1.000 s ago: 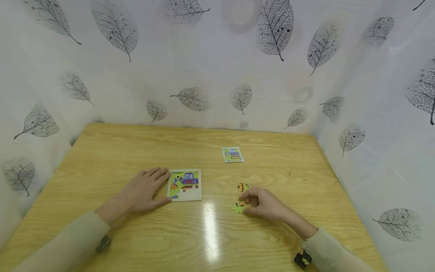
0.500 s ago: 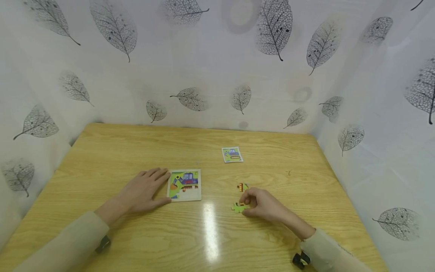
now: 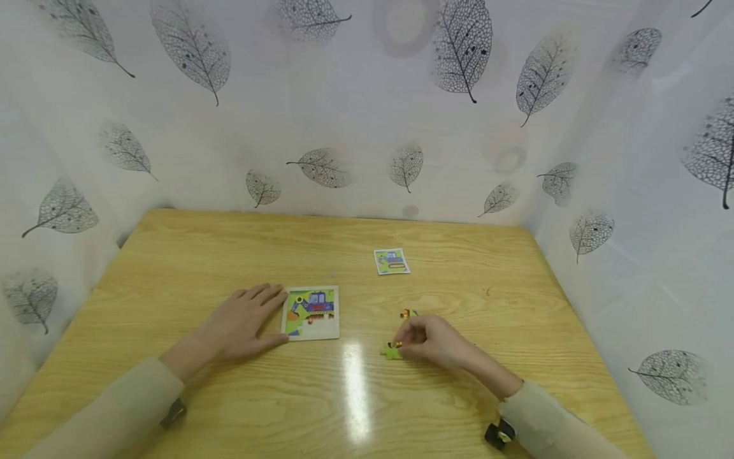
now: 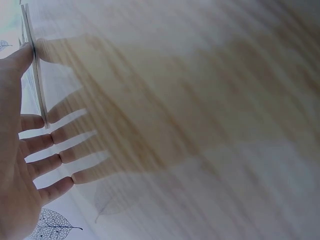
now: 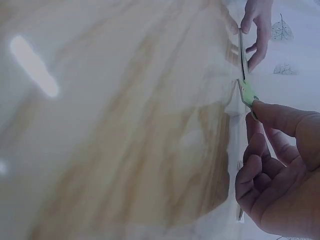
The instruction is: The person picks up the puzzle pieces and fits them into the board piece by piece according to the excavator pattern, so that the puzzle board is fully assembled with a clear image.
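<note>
My left hand (image 3: 246,322) lies at the left side of a square jigsaw board (image 3: 323,328), thumb and fingertips along its edge. The board shows a blue digger on green, with a bare white patch at its lower right. In the left wrist view the fingers (image 4: 47,165) are spread out straight beside the upright-looking board edge (image 4: 41,85). Between thumb and fingers, my right hand (image 3: 438,344) pinches a green jigsaw piece (image 3: 391,352), tilted in the right wrist view with one edge near the tabletop. A second jigsaw piece (image 3: 406,313), partly hidden, lies just beyond that hand.
A small picture card (image 3: 392,261) with the same digger lies farther back on the wooden table (image 3: 275,408). Behind the table and at both sides hangs a pale curtain (image 3: 355,115) printed with leaves. A bright reflection falls across the tabletop.
The right hand has shifted slightly left with the green jigsaw piece, which now sits closer to the board. My left hand and the board have stayed in place.
</note>
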A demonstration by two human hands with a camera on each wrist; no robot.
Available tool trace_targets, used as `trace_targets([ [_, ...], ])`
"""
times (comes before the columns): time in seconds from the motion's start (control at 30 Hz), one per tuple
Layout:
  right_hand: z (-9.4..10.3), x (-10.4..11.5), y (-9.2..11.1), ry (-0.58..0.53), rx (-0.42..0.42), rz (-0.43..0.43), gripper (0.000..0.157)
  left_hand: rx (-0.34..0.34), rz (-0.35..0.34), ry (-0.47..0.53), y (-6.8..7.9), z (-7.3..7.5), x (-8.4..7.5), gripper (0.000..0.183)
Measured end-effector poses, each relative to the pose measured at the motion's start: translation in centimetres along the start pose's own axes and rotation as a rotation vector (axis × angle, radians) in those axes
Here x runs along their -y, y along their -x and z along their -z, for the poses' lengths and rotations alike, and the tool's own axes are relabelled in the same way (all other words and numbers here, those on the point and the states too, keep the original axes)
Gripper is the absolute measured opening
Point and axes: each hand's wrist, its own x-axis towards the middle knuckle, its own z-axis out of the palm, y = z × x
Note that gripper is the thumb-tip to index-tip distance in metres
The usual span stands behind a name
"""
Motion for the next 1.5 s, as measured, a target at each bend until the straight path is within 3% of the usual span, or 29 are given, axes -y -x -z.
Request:
trace_targets([
  [0.37, -1.5, 1.6, -3.0, -0.132, -0.001, 0.006, 0.014, 0.012, 0.01, 0.008, 0.0, 0.2, -0.1, 0.089],
  [0.77, -3.8, 4.0, -6.8, -0.18, 0.0, 0.01, 0.016, 0.012, 0.013, 0.005, 0.1, 0.1, 0.0, 0.089],
  [1.13, -5.3, 6.1, -9.5, -0.141, 0.039, 0.046, 0.021, 0.015, 0.014, 0.01, 0.0, 0.1, 0.0, 0.089],
  [1.5, -6.9, 7.4, -11.8, -0.1, 0.022, 0.071, 0.018, 0.022, 0.013, 0.006, 0.0, 0.0, 0.1, 0.09],
])
